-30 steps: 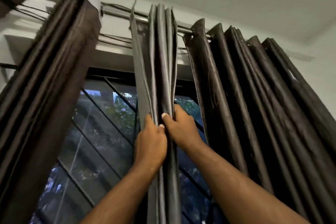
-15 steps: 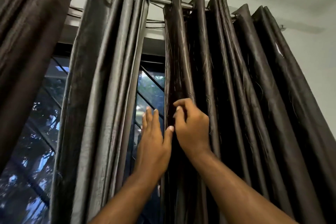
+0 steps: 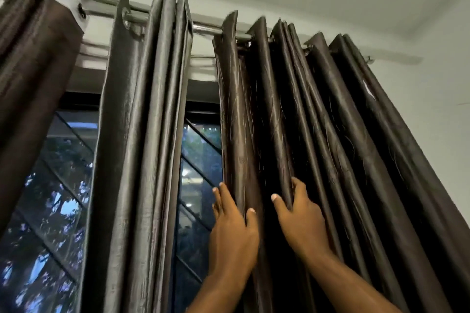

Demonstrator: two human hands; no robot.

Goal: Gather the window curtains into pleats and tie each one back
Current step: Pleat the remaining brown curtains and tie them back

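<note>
Three curtains hang by eyelets from a metal rod (image 3: 206,28). The grey middle curtain (image 3: 142,134) is bunched into tight pleats. A dark brown curtain (image 3: 330,134) on the right hangs in looser folds. My left hand (image 3: 232,231) holds the left edge fold of this brown curtain, fingers behind it and thumb in front. My right hand (image 3: 302,218) pinches the second fold between thumb and fingers. Another brown curtain (image 3: 33,79) hangs gathered at the far left.
Behind the curtains is a window (image 3: 50,198) with a diagonal grille and foliage outside. A white wall (image 3: 432,109) lies to the right of the brown curtain, with the ceiling above.
Both hands left the grey curtain and moved right to the brown one. They have since spread apart, the left on its edge fold, the right on the fold beside it.
</note>
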